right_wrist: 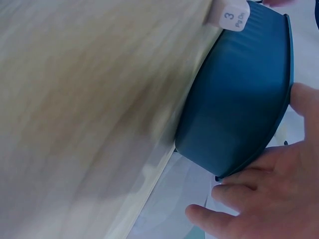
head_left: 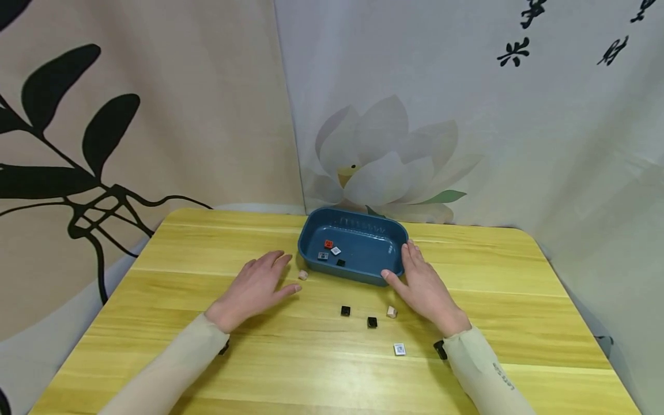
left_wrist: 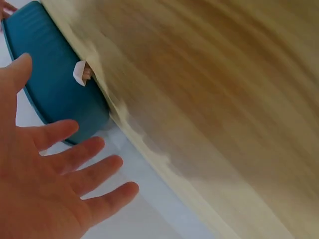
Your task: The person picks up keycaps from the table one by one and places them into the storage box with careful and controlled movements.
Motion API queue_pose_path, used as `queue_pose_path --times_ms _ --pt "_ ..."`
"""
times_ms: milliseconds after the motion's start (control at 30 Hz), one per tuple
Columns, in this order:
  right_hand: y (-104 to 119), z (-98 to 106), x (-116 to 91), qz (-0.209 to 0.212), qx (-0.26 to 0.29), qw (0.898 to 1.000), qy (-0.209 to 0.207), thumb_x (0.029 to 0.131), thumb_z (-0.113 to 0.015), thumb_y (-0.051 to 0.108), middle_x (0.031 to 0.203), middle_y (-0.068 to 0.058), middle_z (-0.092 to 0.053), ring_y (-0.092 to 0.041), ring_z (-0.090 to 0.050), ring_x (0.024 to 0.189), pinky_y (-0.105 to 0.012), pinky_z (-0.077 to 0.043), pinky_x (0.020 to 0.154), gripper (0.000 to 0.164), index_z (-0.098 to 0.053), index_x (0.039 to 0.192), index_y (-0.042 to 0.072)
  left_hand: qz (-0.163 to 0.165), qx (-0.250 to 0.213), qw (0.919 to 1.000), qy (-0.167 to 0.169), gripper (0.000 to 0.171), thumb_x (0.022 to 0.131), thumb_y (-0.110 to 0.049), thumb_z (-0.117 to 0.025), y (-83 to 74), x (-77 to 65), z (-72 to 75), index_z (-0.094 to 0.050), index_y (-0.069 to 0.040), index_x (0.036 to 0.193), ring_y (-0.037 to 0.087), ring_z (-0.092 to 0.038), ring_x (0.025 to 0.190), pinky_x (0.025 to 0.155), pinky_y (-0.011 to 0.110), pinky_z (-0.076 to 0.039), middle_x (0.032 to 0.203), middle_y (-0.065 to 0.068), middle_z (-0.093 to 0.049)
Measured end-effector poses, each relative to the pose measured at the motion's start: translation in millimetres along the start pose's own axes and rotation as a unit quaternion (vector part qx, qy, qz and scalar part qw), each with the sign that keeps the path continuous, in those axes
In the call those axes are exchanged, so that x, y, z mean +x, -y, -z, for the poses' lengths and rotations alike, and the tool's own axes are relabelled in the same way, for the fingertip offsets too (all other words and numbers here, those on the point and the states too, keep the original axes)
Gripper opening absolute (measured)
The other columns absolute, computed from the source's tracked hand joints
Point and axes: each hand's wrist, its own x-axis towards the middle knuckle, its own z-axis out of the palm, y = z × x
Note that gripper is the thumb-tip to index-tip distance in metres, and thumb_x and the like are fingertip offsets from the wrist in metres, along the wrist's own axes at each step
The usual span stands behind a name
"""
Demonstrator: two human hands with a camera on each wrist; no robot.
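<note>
Left arm reaching toward two o'clock in the head view, the left hand fans its fingers, thumb well apart. The right arm angles toward eleven o'clock, the right hand extended, its thumb spread toward ten.

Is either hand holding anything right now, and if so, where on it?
Nothing is clearly gripped: the right hand touches the blue tray at its right-end rim, fingers extended, and the left hand holds nothing.
</note>
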Motion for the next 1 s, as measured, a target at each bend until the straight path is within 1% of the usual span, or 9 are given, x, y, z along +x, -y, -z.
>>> queue_pose_path --times_ms 100,233,300,400,567,700,833,1000 --pt "-0.7 -0.4 -0.3 0.000 0.000 1.000 -0.001 0.105 -0.042 0.064 0.171 -0.024 -0.006 -0.042 -0.011 0.157 -0.059 -0.023 0.122 0.096 -0.015 0.161 -0.009 -0.025 -0.007 0.9996 0.011 0.075 0.094 -0.058 -0.070 -5.8 5.3 -2.9 -0.059 -0.001 0.142 0.039 -0.058 0.127 0.101 0.060 -0.050 0.141 0.022 -0.058" --pt "-1.1 -1.1 -0.2 -0.001 -0.002 1.000 0.001 0.104 -0.039 0.068 0.171 -0.024 -0.006 -0.041 -0.011 0.157 -0.058 -0.022 0.123 0.099 -0.015 0.161 -0.009 -0.056 -0.020 0.9981 0.017 0.063 0.091 -0.053 -0.076 -11.9 11.9 -4.8 -0.068 -0.005 0.131 0.030 -0.065 0.111 0.093 0.051 -0.055 0.129 0.014 -0.066" --pt "-1.1 -1.3 -0.2 -0.002 -0.002 1.000 0.001 0.103 -0.037 0.070 0.171 -0.024 -0.006 -0.041 -0.011 0.157 -0.058 -0.022 0.123 0.100 -0.015 0.161 -0.008 -0.062 -0.027 0.9975 0.022 0.058 0.091 -0.050 -0.077 -14.3 14.6 -5.1 -0.070 -0.006 0.127 0.026 -0.067 0.104 0.089 0.047 -0.057 0.123 0.011 -0.067" --pt "-1.3 -1.2 -0.2 -0.002 -0.002 1.000 0.000 0.103 -0.036 0.070 0.171 -0.023 -0.005 -0.041 -0.010 0.157 -0.058 -0.022 0.123 0.100 -0.014 0.161 -0.008 -0.067 -0.031 0.9967 0.034 0.054 0.092 -0.046 -0.078 -17.0 18.0 -5.7 -0.071 -0.005 0.126 0.023 -0.066 0.098 0.087 0.043 -0.057 0.118 0.009 -0.068" --pt "-1.1 -0.9 -0.1 -0.002 0.000 1.000 -0.001 0.103 -0.037 0.070 0.171 -0.023 -0.004 -0.041 -0.010 0.157 -0.058 -0.022 0.123 0.100 -0.014 0.161 -0.008 -0.088 -0.031 0.9944 0.050 0.044 0.094 -0.034 -0.078 -19.3 19.8 -7.4 -0.071 -0.003 0.124 0.022 -0.066 0.099 0.087 0.041 -0.058 0.118 0.009 -0.067" --pt "-0.5 -0.9 0.1 -0.003 -0.002 1.000 0.000 0.103 -0.037 0.070 0.171 -0.023 -0.005 -0.041 -0.010 0.157 -0.058 -0.022 0.123 0.100 -0.014 0.161 -0.008 -0.118 -0.031 0.9908 0.059 0.034 0.096 -0.021 -0.077 -18.1 17.2 -9.5 -0.072 -0.003 0.124 0.023 -0.067 0.104 0.090 0.041 -0.058 0.119 0.010 -0.067" --pt "0.0 -0.7 -0.3 -0.002 -0.003 1.000 -0.001 0.104 -0.038 0.069 0.171 -0.024 -0.006 -0.041 -0.011 0.157 -0.058 -0.023 0.122 0.099 -0.015 0.161 -0.008 -0.146 -0.029 0.9873 0.055 0.029 0.094 -0.012 -0.078 -16.2 15.5 -10.5 -0.073 -0.005 0.121 0.023 -0.067 0.103 0.090 0.038 -0.058 0.117 0.009 -0.067" --pt "0.2 -0.6 -0.6 -0.002 -0.003 1.000 -0.001 0.104 -0.038 0.068 0.171 -0.024 -0.006 -0.041 -0.011 0.157 -0.058 -0.023 0.122 0.098 -0.015 0.161 -0.008 -0.159 -0.023 0.9859 0.049 0.024 0.091 -0.005 -0.080 -16.3 14.8 -9.6 -0.076 -0.007 0.115 0.021 -0.068 0.100 0.088 0.036 -0.059 0.113 0.007 -0.068"
